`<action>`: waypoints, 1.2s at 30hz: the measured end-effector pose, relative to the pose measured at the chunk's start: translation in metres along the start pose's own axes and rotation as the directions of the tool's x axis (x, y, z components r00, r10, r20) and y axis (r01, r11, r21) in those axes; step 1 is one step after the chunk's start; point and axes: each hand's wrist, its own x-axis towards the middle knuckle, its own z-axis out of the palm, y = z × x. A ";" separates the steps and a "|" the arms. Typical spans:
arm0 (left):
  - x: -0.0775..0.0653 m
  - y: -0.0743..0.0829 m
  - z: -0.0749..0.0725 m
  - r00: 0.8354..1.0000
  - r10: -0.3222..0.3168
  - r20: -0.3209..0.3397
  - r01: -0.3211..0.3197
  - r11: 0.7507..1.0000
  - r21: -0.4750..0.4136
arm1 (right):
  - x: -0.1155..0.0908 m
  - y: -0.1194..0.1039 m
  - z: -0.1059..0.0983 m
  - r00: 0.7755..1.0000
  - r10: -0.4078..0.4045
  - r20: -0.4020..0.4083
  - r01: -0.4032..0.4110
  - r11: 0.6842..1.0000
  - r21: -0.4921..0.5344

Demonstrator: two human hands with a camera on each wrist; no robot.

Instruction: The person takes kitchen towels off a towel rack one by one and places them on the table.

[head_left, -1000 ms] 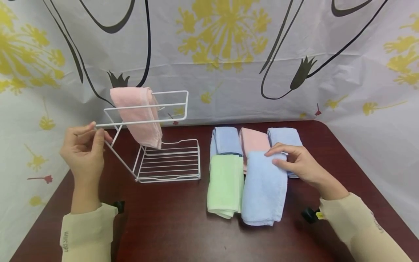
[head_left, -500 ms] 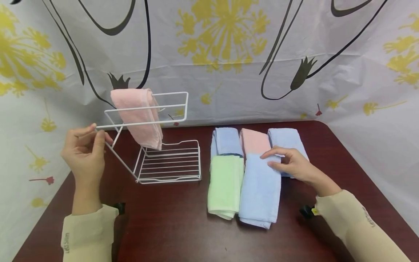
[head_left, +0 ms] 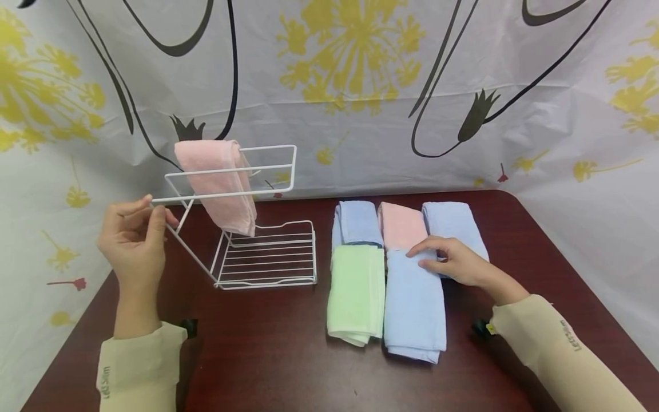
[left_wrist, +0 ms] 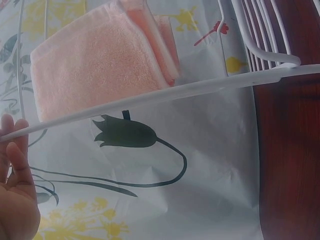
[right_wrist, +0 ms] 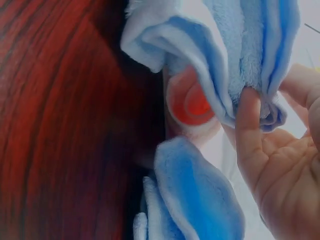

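Note:
My left hand (head_left: 135, 243) grips the upper left end of a white wire rack (head_left: 268, 284). Over the rack's top bars hangs a folded pink towel (head_left: 211, 157), which also shows large in the left wrist view. On the right, my right hand (head_left: 458, 260) pinches the far edge of a folded light blue towel (head_left: 414, 309). The right wrist view shows fingers and thumb around the folded layers of this blue towel (right_wrist: 240, 45). A folded green towel (head_left: 355, 292) lies just left of it.
Behind these two lie a blue towel (head_left: 360, 222), a pink towel (head_left: 403, 225) and another blue towel (head_left: 453, 226) in a row. All rest on a dark red-brown table (head_left: 278, 355). A patterned white cloth (head_left: 329, 131) hangs behind and at both sides.
My right hand and the light blue towel have come slightly nearer to me, shifting left and then a little back right. The left hand and rack look nearly still.

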 end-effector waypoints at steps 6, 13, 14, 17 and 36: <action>0.000 0.000 0.001 1.000 -0.004 -0.003 0.004 1.000 0.000 | 0.000 -0.001 0.004 0.999 0.039 -0.017 -0.040 0.997 -0.072; -0.001 -0.001 0.001 1.000 -0.003 -0.005 0.003 1.000 -0.023 | 0.000 -0.004 0.006 0.995 0.091 -0.033 -0.094 0.986 -0.140; -0.001 -0.001 0.001 1.000 -0.005 -0.007 0.005 1.000 -0.026 | 0.001 -0.005 0.006 0.994 0.099 -0.034 -0.103 0.983 -0.151; -0.001 -0.001 0.001 1.000 -0.005 -0.007 0.005 1.000 -0.023 | 0.002 -0.006 0.006 0.992 0.121 -0.045 -0.127 0.975 -0.183; 0.000 0.000 0.002 1.000 0.002 -0.013 -0.002 1.000 -0.026 | 0.040 -0.040 -0.016 0.990 0.079 -0.115 -0.101 0.975 -0.199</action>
